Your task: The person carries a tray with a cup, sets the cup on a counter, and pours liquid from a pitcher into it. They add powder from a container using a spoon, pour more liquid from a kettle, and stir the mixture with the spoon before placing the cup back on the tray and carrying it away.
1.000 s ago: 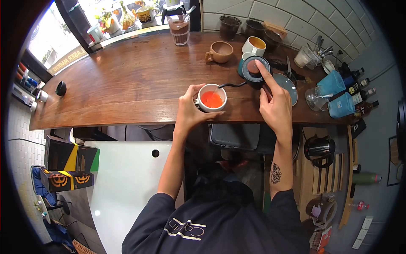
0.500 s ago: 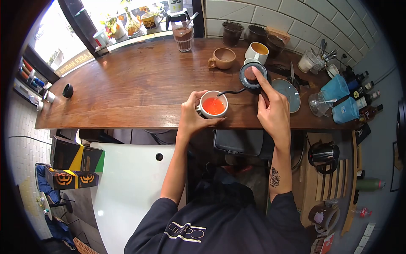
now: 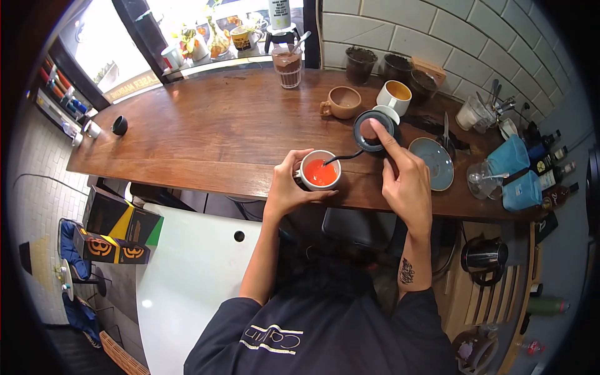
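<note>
My left hand (image 3: 294,181) is wrapped round a white cup (image 3: 338,170) near the front edge of the wooden counter. Red liquid (image 3: 320,172) fills part of it. My right hand (image 3: 406,181) holds a black gooseneck kettle (image 3: 368,147), its index finger resting on the lid. The handle is mostly hidden under my fingers. The thin curved spout (image 3: 345,156) reaches over the cup's rim, its tip just above the liquid. Right of the kettle lies a blue-grey plate (image 3: 431,164), close to my right hand.
A brown mug (image 3: 345,103) and a white mug with yellow inside (image 3: 395,95) stand behind the kettle. Scissors (image 3: 445,130), a glass pitcher (image 3: 481,181), blue containers (image 3: 522,192) and bottles (image 3: 558,195) crowd the right. A glass of brown powder (image 3: 289,70) stands near the window.
The view has shifted slightly, so the counter appears lower and tilted. My hands keep hold of the cup and kettle, with the spout still over the cup.
</note>
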{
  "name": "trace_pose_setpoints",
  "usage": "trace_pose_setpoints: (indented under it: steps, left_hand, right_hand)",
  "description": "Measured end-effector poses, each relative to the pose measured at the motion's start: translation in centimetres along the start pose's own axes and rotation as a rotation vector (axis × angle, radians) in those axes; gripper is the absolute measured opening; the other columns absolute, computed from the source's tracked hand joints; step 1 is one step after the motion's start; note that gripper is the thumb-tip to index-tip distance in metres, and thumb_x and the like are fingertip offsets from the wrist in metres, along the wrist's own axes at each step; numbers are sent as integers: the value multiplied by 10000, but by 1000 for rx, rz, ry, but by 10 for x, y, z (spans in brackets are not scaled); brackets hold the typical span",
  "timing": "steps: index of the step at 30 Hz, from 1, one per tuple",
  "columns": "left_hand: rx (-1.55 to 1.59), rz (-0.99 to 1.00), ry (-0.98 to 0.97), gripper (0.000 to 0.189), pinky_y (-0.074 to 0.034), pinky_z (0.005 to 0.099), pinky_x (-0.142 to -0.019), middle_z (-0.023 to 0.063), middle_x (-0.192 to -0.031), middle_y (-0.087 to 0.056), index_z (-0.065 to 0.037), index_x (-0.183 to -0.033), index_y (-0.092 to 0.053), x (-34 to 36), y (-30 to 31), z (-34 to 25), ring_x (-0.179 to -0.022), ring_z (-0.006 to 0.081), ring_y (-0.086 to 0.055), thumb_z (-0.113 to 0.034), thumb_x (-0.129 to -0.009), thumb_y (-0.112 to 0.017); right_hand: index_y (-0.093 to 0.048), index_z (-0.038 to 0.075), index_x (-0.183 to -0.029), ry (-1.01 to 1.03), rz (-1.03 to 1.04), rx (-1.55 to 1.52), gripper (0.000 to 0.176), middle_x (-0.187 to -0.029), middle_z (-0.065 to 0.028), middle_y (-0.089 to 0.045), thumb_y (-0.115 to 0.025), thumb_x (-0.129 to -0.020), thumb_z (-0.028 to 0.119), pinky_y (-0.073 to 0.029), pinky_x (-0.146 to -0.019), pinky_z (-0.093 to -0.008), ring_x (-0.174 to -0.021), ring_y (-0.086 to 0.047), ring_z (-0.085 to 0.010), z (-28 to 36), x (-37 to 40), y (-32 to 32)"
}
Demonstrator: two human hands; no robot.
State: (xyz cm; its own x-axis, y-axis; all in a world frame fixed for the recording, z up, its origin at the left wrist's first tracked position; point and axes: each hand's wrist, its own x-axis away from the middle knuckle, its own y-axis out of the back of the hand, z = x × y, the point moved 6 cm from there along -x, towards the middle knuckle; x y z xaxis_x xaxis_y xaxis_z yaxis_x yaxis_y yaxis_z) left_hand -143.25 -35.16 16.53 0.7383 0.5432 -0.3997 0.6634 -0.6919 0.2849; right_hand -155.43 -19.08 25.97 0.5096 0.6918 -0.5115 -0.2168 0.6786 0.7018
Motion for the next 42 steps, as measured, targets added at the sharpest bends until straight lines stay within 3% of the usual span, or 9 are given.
trace_pose_setpoints:
  steps: [10, 12, 16, 19, 24, 27, 31, 37, 42]
  left_hand:
    - [-19, -11, 28, 795, -504, 320, -898, 152, -1059, -651, 38, -1159, -516, 2, 0, 2, -994, 200, -634, -166, -501, -913]
    - [-7, -5, 24, 797, -502, 319, -900, 147, -1054, -653, 37, -1163, -517, 2, 0, 1, -994, 197, -634, -164, -501, -912]
    - [-16, -16, 10, 796, -502, 317, -899, 144, -1043, -656, 34, -1162, -523, 2, 0, 2, -990, 193, -635, -165, -497, -913]
    - [-32, -22, 5, 798, -502, 313, -897, 142, -1033, -660, 32, -1165, -526, 2, 1, 1, -987, 191, -636, -163, -495, -914]
    - [-47, -23, 1, 803, -508, 318, -884, 142, -1027, -662, 34, -1174, -526, 3, 1, -1, -976, 190, -641, -162, -498, -913]
    - [-46, -26, 3, 799, -510, 322, -882, 142, -1026, -663, 35, -1172, -529, 3, 0, 0, -973, 191, -642, -165, -499, -912]
    - [-44, -15, -4, 803, -509, 324, -884, 151, -1028, -663, 35, -1172, -526, 2, 0, 0, -977, 200, -643, -173, -499, -912]
    - [-6, 0, 0, 814, -503, 334, -896, 169, -1032, -660, 37, -1177, -511, 2, -2, 4, -985, 220, -643, -179, -501, -911]
    - [-6, -3, -14, 817, -501, 340, -902, 166, -1029, -661, 38, -1180, -511, 2, -1, 2, -991, 222, -641, -183, -503, -910]
  right_hand:
    - [-461, 268, -1361, 19, 36, 42, 661, -606, -139, -480, -513, -791, -64, -376, -574, -462, -561, -509, -312, -6, 3, 0]
    - [-495, 240, -1336, -48, 58, 50, 685, -706, -186, -553, -529, -752, -117, -419, -624, -411, -609, -528, -337, -5, 2, -2]
    - [-495, 234, -1337, -50, 104, 14, 685, -716, -183, -562, -527, -750, -119, -420, -623, -405, -610, -533, -327, -8, 5, -4]
    - [-460, 281, -1360, 10, 78, -6, 665, -611, -134, -481, -508, -794, -64, -378, -563, -458, -555, -505, -307, -12, 7, -3]
    - [-488, 226, -1341, -48, 67, 17, 678, -775, -214, -586, -520, -758, -117, -432, -651, -408, -659, -558, -364, -15, 2, -1]
    - [-451, 266, -1367, 9, 52, -33, 675, -603, -150, -479, -506, -787, -74, -373, -578, -462, -543, -500, -316, -18, 4, -3]
    - [-441, 242, -1375, -26, 85, -79, 670, -621, -159, -506, -511, -787, -71, -378, -588, -463, -557, -515, -323, -22, 11, -3]
    - [-392, 164, -1401, -89, 49, -188, 657, -696, -185, -572, -518, -796, -61, -414, -616, -439, -610, -562, -337, -31, 18, -7]
    - [-355, 107, -1404, -316, 90, -305, 622, -923, -235, -633, -508, -824, -59, -472, -707, -375, -696, -617, -342, -37, 25, -5]
